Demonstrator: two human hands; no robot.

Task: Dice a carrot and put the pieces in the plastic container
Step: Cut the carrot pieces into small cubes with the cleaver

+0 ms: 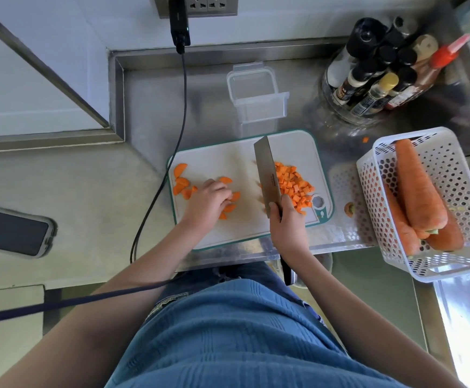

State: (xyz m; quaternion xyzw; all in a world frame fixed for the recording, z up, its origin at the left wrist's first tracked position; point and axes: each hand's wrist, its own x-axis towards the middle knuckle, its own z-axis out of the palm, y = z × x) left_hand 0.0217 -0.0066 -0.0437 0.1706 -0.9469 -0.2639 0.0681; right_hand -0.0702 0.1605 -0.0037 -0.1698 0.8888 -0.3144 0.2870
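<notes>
Right hand [285, 219] gripping cleaver [266, 175], left hand [208, 198] curled on carrot slices [182, 182], basket [435, 203] beside board [228, 163]

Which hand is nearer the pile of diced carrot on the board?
Right. The right hand grips the cleaver right beside the diced pile; the left hand rests on carrot slices across the board.

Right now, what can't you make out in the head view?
- Carrot slices under the left hand: hidden by fingers.
- Cleaver handle: wrapped by the right hand.
- Bottle labels: too small, blurred.
- Phone: cut off by the left edge.
- Plastic container contents: clear walls, unsure.
</notes>
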